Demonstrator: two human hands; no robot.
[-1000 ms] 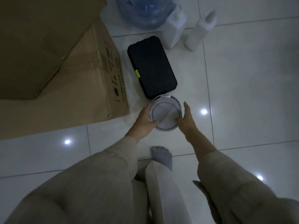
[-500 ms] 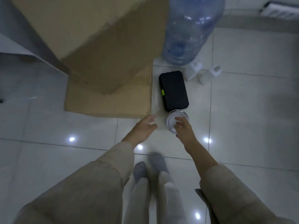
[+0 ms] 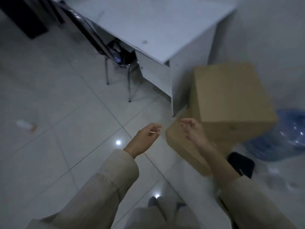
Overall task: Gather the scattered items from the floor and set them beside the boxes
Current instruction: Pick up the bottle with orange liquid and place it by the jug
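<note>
A small pale item (image 3: 26, 125), blurred, with a tan end, lies on the glossy floor tiles (image 3: 54, 100) far to your left, well apart from both of your hands; what it is you cannot tell. Two plain brown cardboard boxes (image 3: 231, 100) are stacked at right, the upper one square-edged and matte. Near them a black case (image 3: 240, 163) shows only in part, behind your right forearm, and a translucent blue water jug (image 3: 283, 138) is cut off by the right edge. Your left hand (image 3: 145, 138) hangs in the air with loosely curled fingers, holding nothing. Your right hand (image 3: 194, 131) is likewise loose and empty, in front of the lower box. A white desk (image 3: 155, 28) stands beyond.
</note>
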